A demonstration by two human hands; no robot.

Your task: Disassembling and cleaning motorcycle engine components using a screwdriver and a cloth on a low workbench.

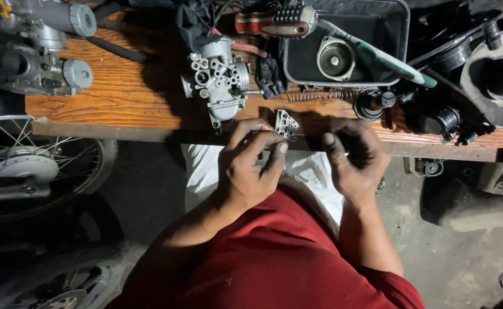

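Two hands meet just below the front edge of the wooden bench point(120, 91), over a white cloth point(203, 171) on the lap. The left hand point(250, 169) pinches a small perforated metal plate point(286, 124) between thumb and fingertips; the plate sticks out at about one o'clock from that hand, its long axis running from seven to one o'clock, the free end just overlapping the bench's edge. The right hand point(354, 157), at three o'clock from the plate and just apart from it, is curled with the thumb up; whether it grips anything I cannot tell, since its palm is in shadow.

At eleven o'clock from the plate a carburetor body point(217, 77) stands on the bench, near but not touching. A coil spring point(323, 94) lies at one o'clock, parallel to the bench edge, with a black tray point(400, 34) behind it and a red-handled screwdriver point(274, 22) at twelve. A spoked wheel point(31, 163) sits at nine o'clock, well apart. Open room lies between the bench edge and the lap, and on the bare boards left of the carburetor.
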